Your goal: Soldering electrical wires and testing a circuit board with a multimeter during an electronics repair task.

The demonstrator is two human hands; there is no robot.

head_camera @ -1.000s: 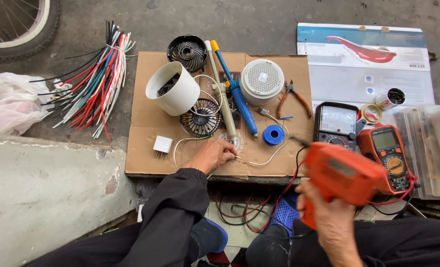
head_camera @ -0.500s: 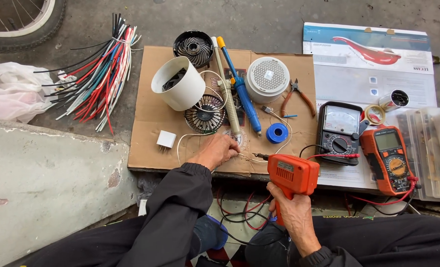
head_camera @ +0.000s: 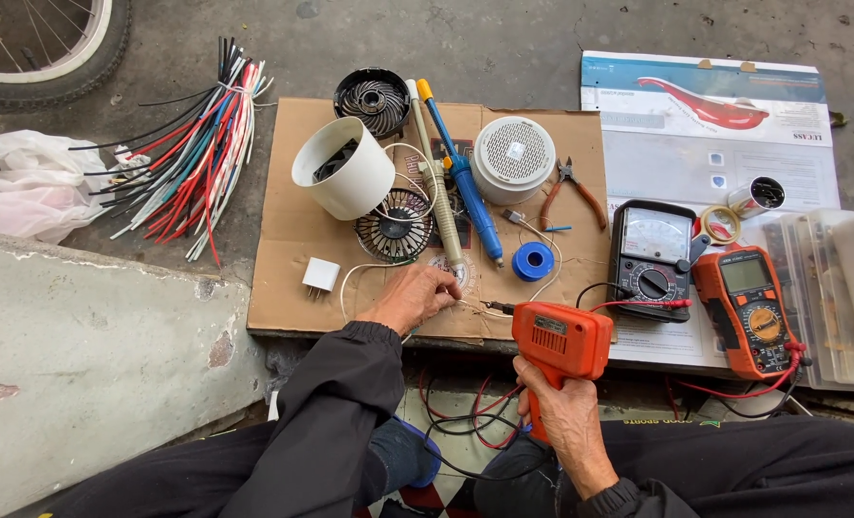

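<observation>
Gripping an orange pistol-shaped soldering gun (head_camera: pixel 553 343) by its handle, the right hand (head_camera: pixel 563 414) has fingers wrapped tight around it, tip pointing left toward the left hand (head_camera: pixel 412 297). Left hand rests on the flat brown cardboard sheet (head_camera: pixel 292 240), fingers pressed together pinching thin white wires (head_camera: pixel 360 271) near the sheet's front edge; gun tip sits just beside those fingertips. Contact between tip and wire cannot be told.

On the cardboard: small white square plug adapter (head_camera: pixel 320 275) left of the left hand, white cylindrical plastic housing (head_camera: pixel 342 179) tilted on its side, black round fan grille (head_camera: pixel 394 226) just beside it, second black round grille (head_camera: pixel 372 98) at the far edge, blue-handled soldering iron (head_camera: pixel 465 187) lying beside a cream-coloured tube tool (head_camera: pixel 434 182), white round perforated cover (head_camera: pixel 513 156), red-handled pliers (head_camera: pixel 573 189), blue spool (head_camera: pixel 533 260).

Right of the cardboard: black analogue multimeter (head_camera: pixel 651 259), orange digital multimeter (head_camera: pixel 750 309) with red leads. Bundle of coloured wires (head_camera: pixel 192 149) lies on the concrete floor to the left, white plastic bag (head_camera: pixel 24 182) near it.
</observation>
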